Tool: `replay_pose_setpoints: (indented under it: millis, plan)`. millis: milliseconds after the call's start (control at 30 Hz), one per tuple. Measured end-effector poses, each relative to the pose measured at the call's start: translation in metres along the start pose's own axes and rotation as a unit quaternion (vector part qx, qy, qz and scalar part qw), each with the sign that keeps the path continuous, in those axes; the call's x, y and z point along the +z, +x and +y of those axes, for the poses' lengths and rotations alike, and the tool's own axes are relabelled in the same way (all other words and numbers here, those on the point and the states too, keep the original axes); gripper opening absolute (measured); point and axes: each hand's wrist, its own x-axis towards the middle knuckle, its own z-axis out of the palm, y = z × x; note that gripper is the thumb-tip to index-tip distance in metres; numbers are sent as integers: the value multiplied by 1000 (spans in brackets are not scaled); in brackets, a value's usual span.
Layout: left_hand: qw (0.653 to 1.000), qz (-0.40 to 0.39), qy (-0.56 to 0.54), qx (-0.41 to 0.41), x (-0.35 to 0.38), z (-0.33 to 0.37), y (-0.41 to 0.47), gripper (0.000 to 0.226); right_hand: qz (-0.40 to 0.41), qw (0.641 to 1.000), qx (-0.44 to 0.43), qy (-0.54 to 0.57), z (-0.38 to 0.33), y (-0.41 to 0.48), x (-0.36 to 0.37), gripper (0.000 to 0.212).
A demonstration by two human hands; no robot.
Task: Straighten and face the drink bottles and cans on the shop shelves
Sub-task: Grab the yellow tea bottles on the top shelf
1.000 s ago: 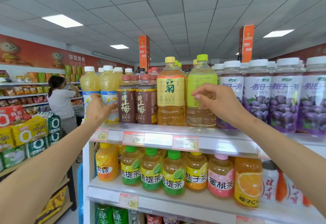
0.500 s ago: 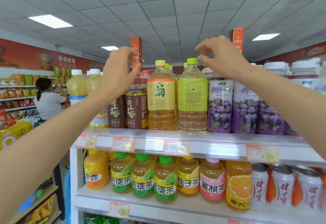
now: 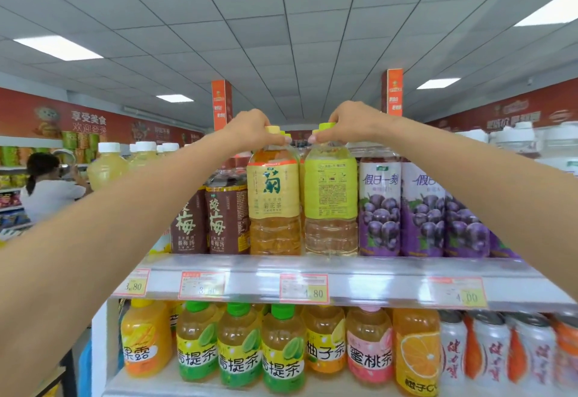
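Both hands now lower, left fingers [image 3: 275, 139] and right fingers [image 3: 325, 137] closed around neighbouring bottle caps [image 3: 272, 129].

The shop is brightly and evenly lit by ceiling light panels [image 3: 58, 47], with hardly any shadows. Glare whitens the clear strip along the shelf edge [image 3: 369, 267]. The wide lens bends the edges, and the bottles at far right [image 3: 513, 138] look blurred.

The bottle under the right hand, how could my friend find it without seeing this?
Look at the top shelf, in the middle. Beside the purple grape bottles stands a pale bottle capped by the right hand. Only it shows small print, not a big name.
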Motion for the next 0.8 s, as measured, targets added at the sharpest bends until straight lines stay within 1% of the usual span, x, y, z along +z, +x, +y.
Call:
replay_pose_setpoints:
  millis: [67, 167, 367, 433, 567, 800]
  plan:
    - [999, -9, -35, -22, -2, -2, 0, 50, -14, 999, 4, 37, 0, 1, -2, 49]
    - [997, -11, -69, -41, -3, -7, 2, 54, -18, 998, 11, 63, 0, 2, -3, 52]
    - [996, 26, -78, -32, 0, -6, 1, 56, 4, 993, 20, 121, 5, 7, 0, 58]
    - [996, 33, -76, -25, 0, -8, 1, 57, 0, 993, 19, 119, 5, 9, 0, 59]
    - [997, 29, -73, -18, 2, -8, 1, 58, -19, 995, 14, 100, -1, 10, -4, 37]
    - [998, 31, -57, -7, 3, -8, 0, 55, -48, 993, -3, 104, 0, 11, -9, 30]
